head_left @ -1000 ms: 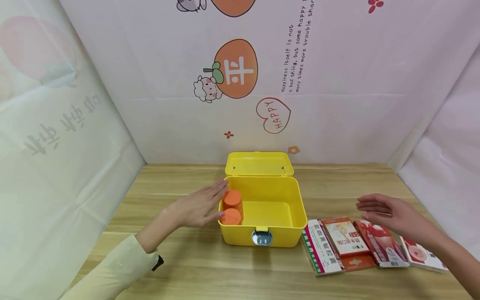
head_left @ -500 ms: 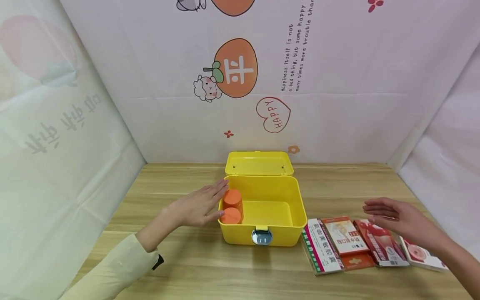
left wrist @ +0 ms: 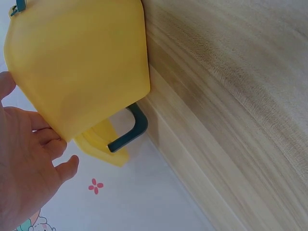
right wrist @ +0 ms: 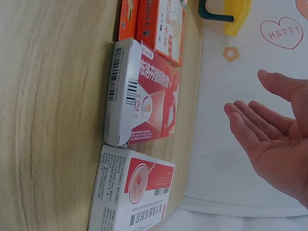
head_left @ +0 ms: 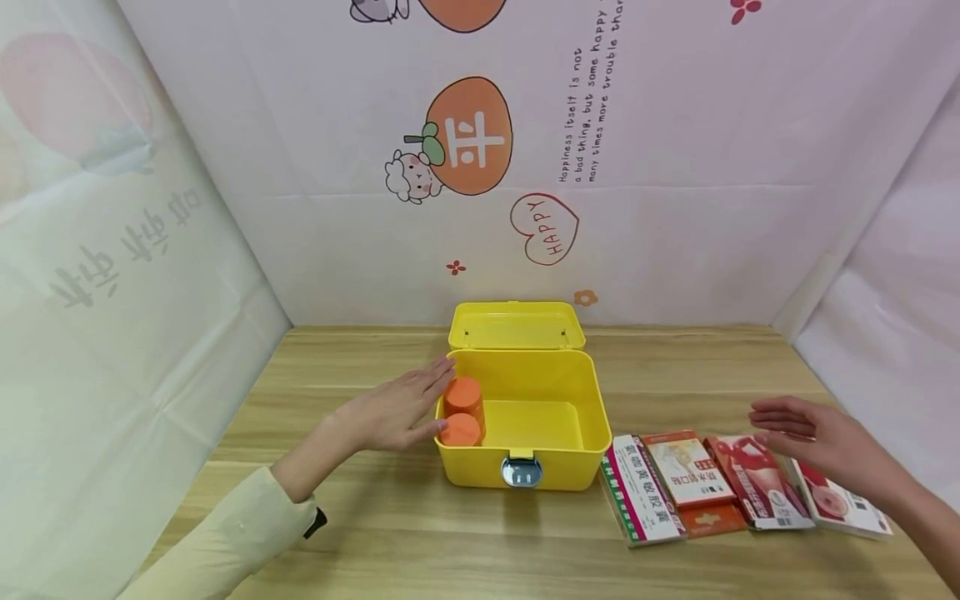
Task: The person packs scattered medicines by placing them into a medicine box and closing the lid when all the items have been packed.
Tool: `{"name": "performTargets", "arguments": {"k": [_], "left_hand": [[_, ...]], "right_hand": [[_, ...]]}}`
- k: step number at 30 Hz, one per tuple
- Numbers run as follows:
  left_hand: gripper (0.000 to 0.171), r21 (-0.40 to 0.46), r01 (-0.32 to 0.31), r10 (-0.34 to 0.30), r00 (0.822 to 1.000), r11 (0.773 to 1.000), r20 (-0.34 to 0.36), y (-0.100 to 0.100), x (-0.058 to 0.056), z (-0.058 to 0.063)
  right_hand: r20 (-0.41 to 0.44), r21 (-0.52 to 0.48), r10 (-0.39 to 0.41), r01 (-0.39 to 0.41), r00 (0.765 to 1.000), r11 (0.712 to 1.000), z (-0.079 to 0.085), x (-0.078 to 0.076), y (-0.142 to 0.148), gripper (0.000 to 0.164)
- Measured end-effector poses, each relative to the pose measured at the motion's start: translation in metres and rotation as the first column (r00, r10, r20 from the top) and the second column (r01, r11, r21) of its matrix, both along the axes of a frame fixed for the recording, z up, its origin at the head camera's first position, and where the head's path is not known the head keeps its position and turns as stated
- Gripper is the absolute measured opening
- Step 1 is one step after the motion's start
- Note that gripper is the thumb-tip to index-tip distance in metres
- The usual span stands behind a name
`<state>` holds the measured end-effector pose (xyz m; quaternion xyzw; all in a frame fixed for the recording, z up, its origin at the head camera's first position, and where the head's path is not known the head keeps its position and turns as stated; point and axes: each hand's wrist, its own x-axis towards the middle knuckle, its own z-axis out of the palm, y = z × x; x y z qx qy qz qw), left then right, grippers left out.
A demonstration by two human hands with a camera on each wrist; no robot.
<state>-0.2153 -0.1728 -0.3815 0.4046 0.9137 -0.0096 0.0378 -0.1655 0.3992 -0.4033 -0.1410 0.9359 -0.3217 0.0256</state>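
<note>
A yellow storage box (head_left: 517, 468) stands with its lid (head_left: 517, 327) tipped back. Inside, at its left end, are two containers with orange caps (head_left: 463, 395). My left hand (head_left: 397, 410) rests along the box's left rim, fingers extended; the left wrist view shows the fingertips at the edge of the box's side (left wrist: 82, 62). My right hand (head_left: 828, 437) hovers over the right part of a row of medicine boxes, holding nothing, its fingers loosely bent and thumb apart. Below it lie a red-and-pink box (right wrist: 144, 96) and a white-and-red box (right wrist: 137, 190).
Left in the row lie a white, magenta and green box (head_left: 643, 492) and an orange-and-white box (head_left: 690, 471) on an orange packet (head_left: 705, 521). The wooden table (head_left: 450, 542) is walled by printed white cloth (head_left: 337, 250). A dark green handle (left wrist: 137, 127) hangs by the box.
My right hand has drifted to the right over the medicine boxes, toward the white-and-red one. The left hand stays at the rim.
</note>
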Motion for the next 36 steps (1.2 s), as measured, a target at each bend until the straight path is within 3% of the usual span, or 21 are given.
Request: {"name": "performTargets", "arguments": {"k": [18, 23, 29, 36], "left_hand": [[0.078, 0.018, -0.013, 0.013, 1.0, 1.0, 0.011, -0.002, 0.0, -0.004], [0.077, 0.014, -0.008, 0.007, 1.0, 1.0, 0.006, -0.002, 0.0, -0.003], [0.076, 0.018, 0.001, -0.001, 1.0, 1.0, -0.005, -0.002, 0.001, -0.004], [0.077, 0.02, 0.002, -0.002, 1.0, 1.0, 0.001, -0.002, 0.0, -0.003]], "right_hand": [[-0.007, 0.136, -0.13, 0.129, 0.992, 0.982, -0.013, -0.005, 0.029, 0.052], [0.001, 0.195, -0.161, 0.157, 0.987, 0.968, -0.018, -0.007, 0.039, 0.057], [-0.027, 0.27, -0.177, 0.178, 0.984, 0.946, -0.02, -0.009, 0.045, 0.051], [0.014, 0.325, -0.233, 0.216, 0.972, 0.921, -0.022, -0.005, 0.051, 0.059]]}}
